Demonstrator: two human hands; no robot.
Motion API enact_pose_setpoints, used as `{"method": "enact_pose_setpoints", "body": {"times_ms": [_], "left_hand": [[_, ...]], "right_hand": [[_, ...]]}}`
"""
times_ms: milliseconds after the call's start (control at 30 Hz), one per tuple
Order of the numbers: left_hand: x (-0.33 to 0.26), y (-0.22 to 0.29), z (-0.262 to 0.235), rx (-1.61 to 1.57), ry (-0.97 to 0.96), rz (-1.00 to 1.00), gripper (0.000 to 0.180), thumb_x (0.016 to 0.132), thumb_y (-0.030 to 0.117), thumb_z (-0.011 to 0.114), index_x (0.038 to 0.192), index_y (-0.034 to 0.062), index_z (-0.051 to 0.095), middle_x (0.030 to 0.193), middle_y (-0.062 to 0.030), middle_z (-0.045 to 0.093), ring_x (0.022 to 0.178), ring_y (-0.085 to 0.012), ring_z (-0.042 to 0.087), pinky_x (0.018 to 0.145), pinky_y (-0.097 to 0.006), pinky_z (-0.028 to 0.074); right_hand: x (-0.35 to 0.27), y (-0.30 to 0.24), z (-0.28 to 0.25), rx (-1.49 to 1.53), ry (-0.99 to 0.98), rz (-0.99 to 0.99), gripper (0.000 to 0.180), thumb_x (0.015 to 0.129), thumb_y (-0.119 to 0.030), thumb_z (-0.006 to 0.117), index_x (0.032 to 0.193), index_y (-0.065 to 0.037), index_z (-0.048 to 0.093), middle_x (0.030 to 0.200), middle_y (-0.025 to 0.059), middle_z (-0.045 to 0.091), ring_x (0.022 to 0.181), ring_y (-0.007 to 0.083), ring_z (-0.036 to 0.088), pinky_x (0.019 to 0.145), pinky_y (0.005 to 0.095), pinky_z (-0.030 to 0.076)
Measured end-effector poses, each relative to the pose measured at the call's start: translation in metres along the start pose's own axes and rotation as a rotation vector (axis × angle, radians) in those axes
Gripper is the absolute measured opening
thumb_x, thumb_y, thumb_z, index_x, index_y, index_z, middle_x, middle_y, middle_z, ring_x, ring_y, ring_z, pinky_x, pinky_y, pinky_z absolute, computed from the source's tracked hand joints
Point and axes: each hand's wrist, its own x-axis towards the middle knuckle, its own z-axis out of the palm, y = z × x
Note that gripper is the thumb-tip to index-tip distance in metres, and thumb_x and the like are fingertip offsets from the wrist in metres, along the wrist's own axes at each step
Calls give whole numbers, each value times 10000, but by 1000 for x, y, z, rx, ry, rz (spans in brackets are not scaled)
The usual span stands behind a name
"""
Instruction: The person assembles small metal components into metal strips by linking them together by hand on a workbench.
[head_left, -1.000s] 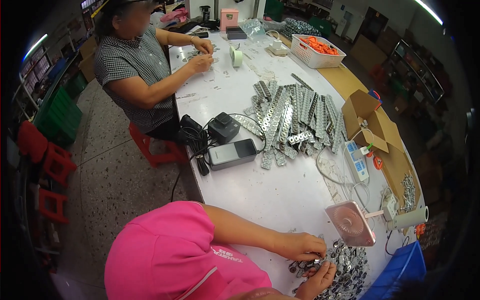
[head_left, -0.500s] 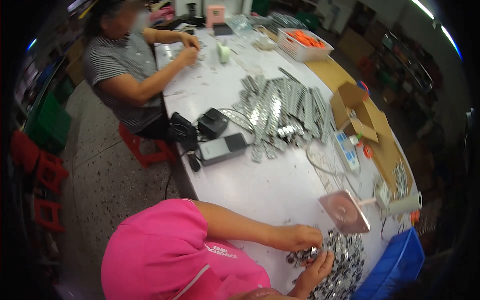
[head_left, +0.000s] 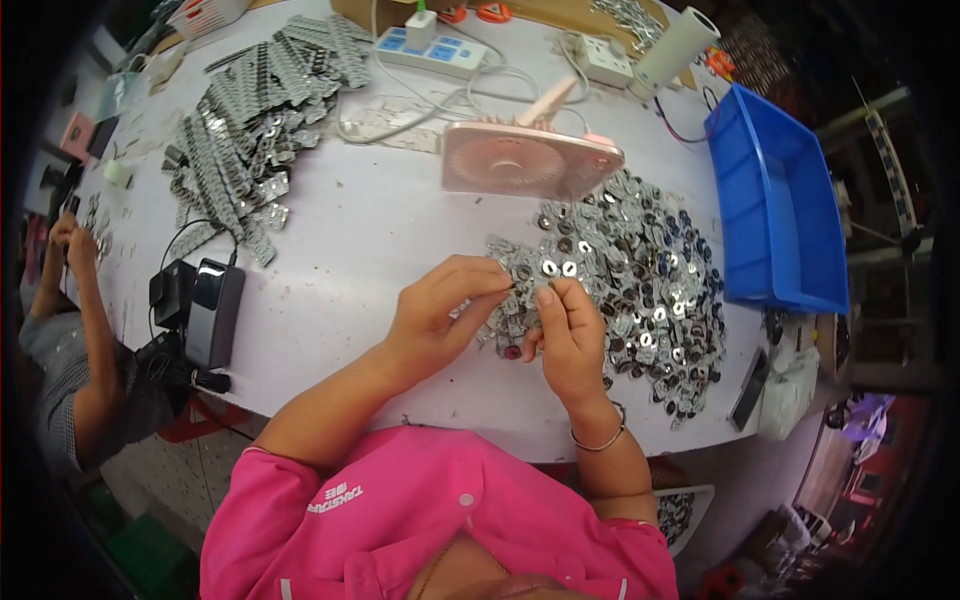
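Over the near edge of a wide heap of small silvery parts with round dark or shiny middles (head_left: 650,290), my two hands face each other, a small gap between the fingertips. My left hand (head_left: 445,310) is closed, thumb and fingers pinched. A tiny dark bit shows at its fingertips, too small to name. My right hand (head_left: 572,345) is closed too, thumb against the bent forefinger. Whatever it holds is hidden by the fingers. Just beyond the hands, at the heap's far edge, stands a pink desk fan (head_left: 510,160).
A blue plastic bin (head_left: 775,210) stands right of the heap. Metal strips (head_left: 235,140) are piled at the far left, near a black-and-grey power adapter (head_left: 212,312). A power strip (head_left: 430,52) with cables lies beyond the fan. At the left edge a co-worker's hands (head_left: 75,240) work.
The view has swung to the right and now faces the heap and the blue bin more squarely. My hands stay close together over the parts, their fingertips now slightly apart.
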Motion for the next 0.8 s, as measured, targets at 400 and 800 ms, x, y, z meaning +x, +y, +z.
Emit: {"method": "enact_pose_setpoints", "body": {"times_ms": [400,800], "left_hand": [[0,-1,3,89,-5,-8,279,764,-94,662,1011,34,637,946,-115,659,814,-249,658,687,-303,534],[-7,-17,-1,-100,-70,-183,167,835,92,675,999,63,675,938,-80,612,805,-222,611,698,-302,501]], "right_hand": [[0,3,-1,36,-36,45,200,988,-193,515,891,-20,539,608,-14,509,464,39,494,413,197,385],[13,-3,-17,-668,176,-260,108,874,-90,644,859,17,653,698,69,625,608,100,530,564,274,443]]}}
